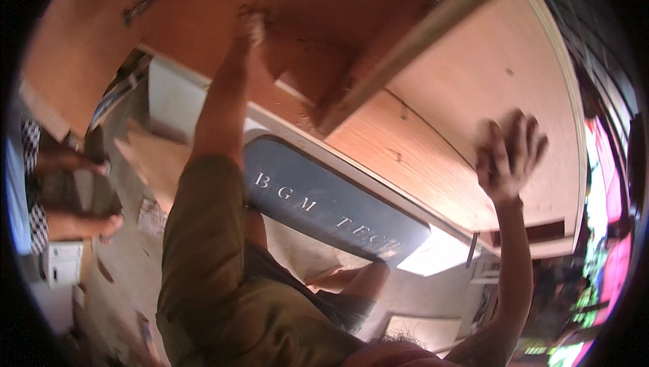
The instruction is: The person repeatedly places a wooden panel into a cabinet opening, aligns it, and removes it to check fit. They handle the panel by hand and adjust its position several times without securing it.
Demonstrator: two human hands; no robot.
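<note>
A wooden cabinet [433, 130] with open compartments fills the upper part of the view. My left arm reaches into its shadowed left compartment, where my left hand [251, 27] is at the inner brown panel. Its fingers are dark and blurred, so what they hold, if anything, is unclear. On the right, my right hand [508, 158] is raised before the light wooden side panel [487, 49], fingers spread and holding nothing visible. Whether it touches that panel, I cannot tell. A thick upright divider [419, 39] stands between the two compartments.
Below the cabinet's front edge is a long dark board with rounded ends and pale lettering [318, 194]. A person's bare feet [101, 225] are on the floor at the left, near a brown wooden sheet [159, 161]. A small white box [64, 262] stands there too.
</note>
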